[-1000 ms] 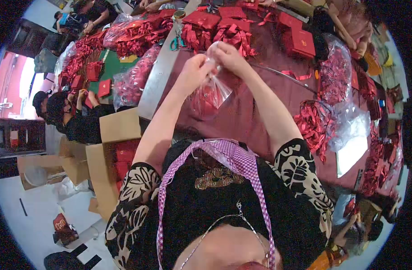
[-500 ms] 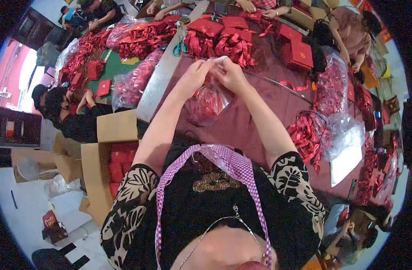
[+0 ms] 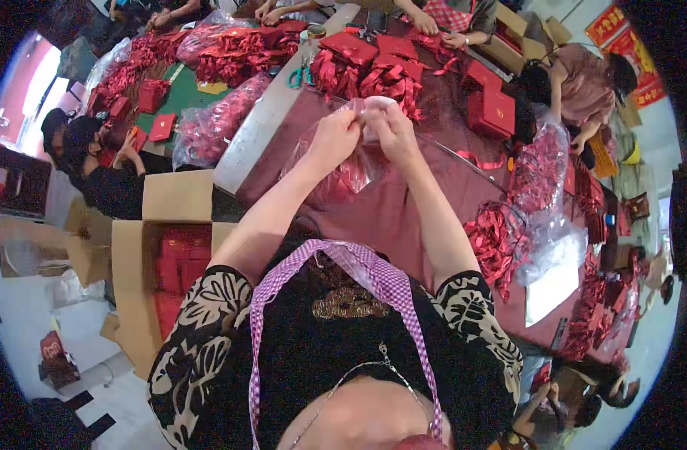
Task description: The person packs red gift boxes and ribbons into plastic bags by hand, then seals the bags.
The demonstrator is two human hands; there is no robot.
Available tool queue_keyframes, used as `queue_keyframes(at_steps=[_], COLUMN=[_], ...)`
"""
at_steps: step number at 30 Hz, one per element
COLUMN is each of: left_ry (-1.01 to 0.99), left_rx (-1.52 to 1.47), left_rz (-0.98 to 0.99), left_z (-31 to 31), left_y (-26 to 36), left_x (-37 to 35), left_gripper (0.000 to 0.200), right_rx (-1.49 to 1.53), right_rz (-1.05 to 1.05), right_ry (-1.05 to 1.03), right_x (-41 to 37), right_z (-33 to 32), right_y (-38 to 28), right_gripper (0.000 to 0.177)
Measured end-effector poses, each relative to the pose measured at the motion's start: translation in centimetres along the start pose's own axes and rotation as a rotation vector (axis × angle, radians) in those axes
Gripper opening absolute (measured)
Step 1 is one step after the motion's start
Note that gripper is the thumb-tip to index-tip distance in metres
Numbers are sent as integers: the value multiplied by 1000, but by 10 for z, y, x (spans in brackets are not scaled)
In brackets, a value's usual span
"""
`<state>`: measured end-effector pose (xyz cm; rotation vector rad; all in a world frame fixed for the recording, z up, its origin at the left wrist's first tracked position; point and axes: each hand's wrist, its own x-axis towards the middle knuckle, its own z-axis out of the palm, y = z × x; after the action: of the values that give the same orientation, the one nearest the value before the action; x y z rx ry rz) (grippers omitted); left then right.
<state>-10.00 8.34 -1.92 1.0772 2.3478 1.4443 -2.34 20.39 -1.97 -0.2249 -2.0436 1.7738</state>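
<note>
Both my hands are raised over the red tabletop (image 3: 373, 210), close together. My left hand (image 3: 334, 139) pinches the top of a clear plastic bag (image 3: 347, 178). Beside it, my right hand (image 3: 390, 131) has its fingers closed on the bag's upper edge. The bag hangs below the hands; something red shows in or through it, too unclear to name. Beyond the hands lie bundles of red ribbon (image 3: 392, 90) with red boxes (image 3: 396, 46) on top. Teal-handled scissors (image 3: 301, 76) rest on the metal strip at the left.
An open carton (image 3: 130, 277) with red boxes stands at my left. Stacked red boxes (image 3: 495, 111), a ribbon pile (image 3: 495, 240) and a plastic bag of ribbons (image 3: 540, 165) are at the right. Other people sit or stand around the table, one at the left (image 3: 115, 187).
The view has shifted slightly, moving the carton left in the frame. My hands remain together at the bag's top, with their fingers slightly repositioned.
</note>
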Motion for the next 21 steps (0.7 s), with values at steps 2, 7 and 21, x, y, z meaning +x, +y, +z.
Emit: queue_keyframes(at_steps=[2,7,21], left_ry=[22,-223,-234], left_rx=[52,-249,-907], left_rz=[38,115,-389], left_z=[-3,1,32], left_y=[7,0,-37], left_x=[-1,-11,-7], left_gripper=[16,11,19], right_rx=[65,87,24], right_rz=[6,134,-8], right_ry=[109,130,-105], right_x=[-2,-9,-1], right_z=[8,19,25], right_y=[-21,-24,-40], right_gripper=[13,14,22])
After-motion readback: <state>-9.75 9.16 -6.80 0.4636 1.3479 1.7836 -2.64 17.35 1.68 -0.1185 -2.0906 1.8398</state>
